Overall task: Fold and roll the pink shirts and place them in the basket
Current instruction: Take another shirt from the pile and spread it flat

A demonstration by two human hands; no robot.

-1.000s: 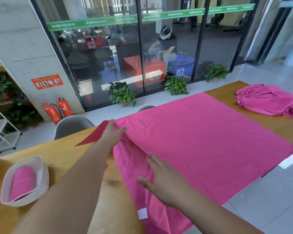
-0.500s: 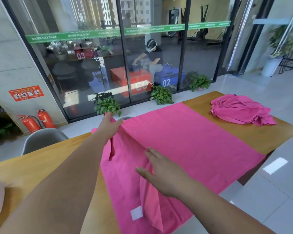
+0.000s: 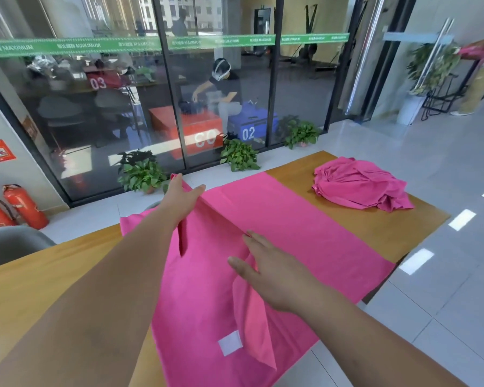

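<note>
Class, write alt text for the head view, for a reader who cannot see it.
Two bare hands fold a pink shirt spread on a wooden table: the left hand grips its raised far edge, the right hand lies flat on it. A crumpled pink pile sits far right.

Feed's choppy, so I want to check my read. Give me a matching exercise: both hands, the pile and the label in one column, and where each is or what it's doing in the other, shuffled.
Things:
1 left hand
2 right hand
3 pile
4 label

Places or states:
A far right of the table
B near end of the spread shirt
C flat on the shirt's middle
D gripping the shirt's raised far edge

Pairs: 1-D, 2-C, 3-A, 4-B
</note>
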